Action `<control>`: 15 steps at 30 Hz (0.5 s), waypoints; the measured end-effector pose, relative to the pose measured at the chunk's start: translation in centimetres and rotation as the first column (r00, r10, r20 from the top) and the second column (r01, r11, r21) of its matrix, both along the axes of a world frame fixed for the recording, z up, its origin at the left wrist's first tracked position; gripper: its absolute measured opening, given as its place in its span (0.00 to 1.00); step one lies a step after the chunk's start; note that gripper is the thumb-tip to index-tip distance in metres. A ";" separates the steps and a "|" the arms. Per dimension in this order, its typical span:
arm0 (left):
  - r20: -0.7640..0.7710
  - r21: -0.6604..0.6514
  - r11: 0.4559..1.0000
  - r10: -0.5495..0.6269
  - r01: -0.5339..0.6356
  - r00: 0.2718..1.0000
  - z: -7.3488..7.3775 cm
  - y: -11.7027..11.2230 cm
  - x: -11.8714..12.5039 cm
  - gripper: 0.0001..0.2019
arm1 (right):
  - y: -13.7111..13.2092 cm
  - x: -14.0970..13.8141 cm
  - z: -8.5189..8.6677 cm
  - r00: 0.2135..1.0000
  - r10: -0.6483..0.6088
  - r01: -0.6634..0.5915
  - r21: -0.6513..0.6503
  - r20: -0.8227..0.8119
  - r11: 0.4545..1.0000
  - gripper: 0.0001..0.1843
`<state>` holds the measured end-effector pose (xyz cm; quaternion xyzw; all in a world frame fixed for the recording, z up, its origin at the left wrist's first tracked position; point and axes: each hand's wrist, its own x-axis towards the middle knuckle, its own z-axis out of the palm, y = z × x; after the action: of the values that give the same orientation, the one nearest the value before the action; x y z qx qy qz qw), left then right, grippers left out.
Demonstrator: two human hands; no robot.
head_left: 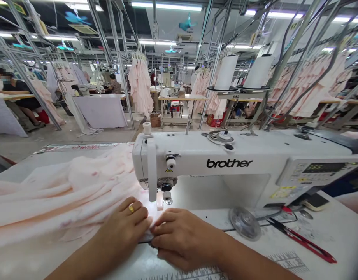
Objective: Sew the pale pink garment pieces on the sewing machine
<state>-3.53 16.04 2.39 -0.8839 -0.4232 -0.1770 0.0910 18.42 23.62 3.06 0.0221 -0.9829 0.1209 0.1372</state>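
Pale pink fabric (88,182) with faint spots lies in folds left of a white sewing machine (193,163) marked "brother". At the fabric's right edge, just in front of the needle area, my left hand (129,221) is closed on the cloth, a gold ring on one finger. My right hand (185,235) meets it there, its fingers curled and pinching the same edge. A small pinkish strip (160,202) shows by the presser foot, lit by the machine's lamp. The fingertips hide the exact bit of fabric between them.
A clear round plastic disc (244,223) and red-handled thread snips (303,239) lie on the right of the table, near a printed ruler scale (286,261). Two white thread cones (225,73) stand behind the machine. Pink garments (140,83) hang beyond; a person (17,91) sits far left.
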 end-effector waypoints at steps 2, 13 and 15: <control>-0.039 0.024 1.000 0.022 -0.021 0.999 -0.4 0.1 0.3 0.10 | 0.0 0.0 0.1 1.000 0.001 -0.001 -0.013 0.009 1.000 0.10; 0.021 -0.030 0.998 0.052 -0.051 0.998 0.1 0.2 0.4 0.13 | 0.2 0.1 0.5 0.995 -0.097 0.097 -0.032 0.006 0.995 0.06; 0.102 -0.114 0.993 0.048 -0.036 0.994 0.5 0.1 0.3 0.12 | 0.3 0.1 0.5 0.995 -0.097 0.097 -0.033 0.007 0.995 0.05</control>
<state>-3.19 16.19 2.89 -0.8681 -0.4551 -0.1970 0.0226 18.49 23.96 3.55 -0.0282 -0.9810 0.1306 0.1407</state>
